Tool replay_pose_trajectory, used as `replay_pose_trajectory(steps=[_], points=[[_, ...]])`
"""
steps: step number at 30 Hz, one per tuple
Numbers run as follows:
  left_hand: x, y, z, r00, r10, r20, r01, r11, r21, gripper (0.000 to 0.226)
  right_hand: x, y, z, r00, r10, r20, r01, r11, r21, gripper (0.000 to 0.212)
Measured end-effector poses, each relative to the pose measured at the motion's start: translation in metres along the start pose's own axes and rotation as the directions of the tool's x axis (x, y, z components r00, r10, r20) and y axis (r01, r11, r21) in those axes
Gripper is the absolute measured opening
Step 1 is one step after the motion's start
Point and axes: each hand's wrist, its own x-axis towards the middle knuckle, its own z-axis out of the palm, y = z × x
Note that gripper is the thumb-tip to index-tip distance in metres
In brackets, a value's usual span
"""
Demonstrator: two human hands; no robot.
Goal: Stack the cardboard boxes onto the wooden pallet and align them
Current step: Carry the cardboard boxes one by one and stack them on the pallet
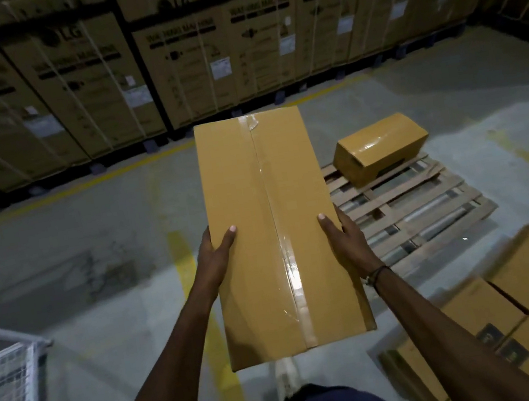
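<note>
Long taped cardboard box (275, 233) carried in air, left hand (216, 256) and right hand (343, 236) gripping its sides, thumbs on top, fingers hidden beneath, wooden pallet (424, 209) right, one box on pallet (379, 147)

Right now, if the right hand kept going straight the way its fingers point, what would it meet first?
The right hand points up-frame along the held box's side. Beyond it, probably the wooden pallet edge, though depth is unclear.

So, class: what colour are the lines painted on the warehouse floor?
Yellow, on the grey floor; the painted lines show best in the head view.
</note>
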Motion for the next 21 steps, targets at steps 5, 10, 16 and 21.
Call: replay_pose_trajectory(steps=[5,10,16,21], points=[[0.088,0.026,-0.028,1.0,0.023,-0.005,-0.023,0.999,0.047,0.07,0.076,-0.038,0.038,1.0,-0.016,0.02,0.015,1.0,0.018,0.05],[0.179,0.041,-0.053,0.999,0.034,0.033,-0.036,0.997,0.073,0.075,0.142,-0.059,0.077,1.0,0.009,-0.025,-0.008,0.999,0.044,0.043],[0.311,0.058,-0.08,0.992,0.052,0.116,-0.066,0.99,0.126,0.07,0.229,-0.067,0.135,0.987,0.069,-0.148,-0.059,0.996,0.07,0.049],[0.423,0.083,-0.095,0.96,0.04,0.279,-0.095,0.978,0.187,0.076,0.288,-0.08,0.183,0.947,0.134,-0.293,-0.095,0.985,0.145,0.044]])
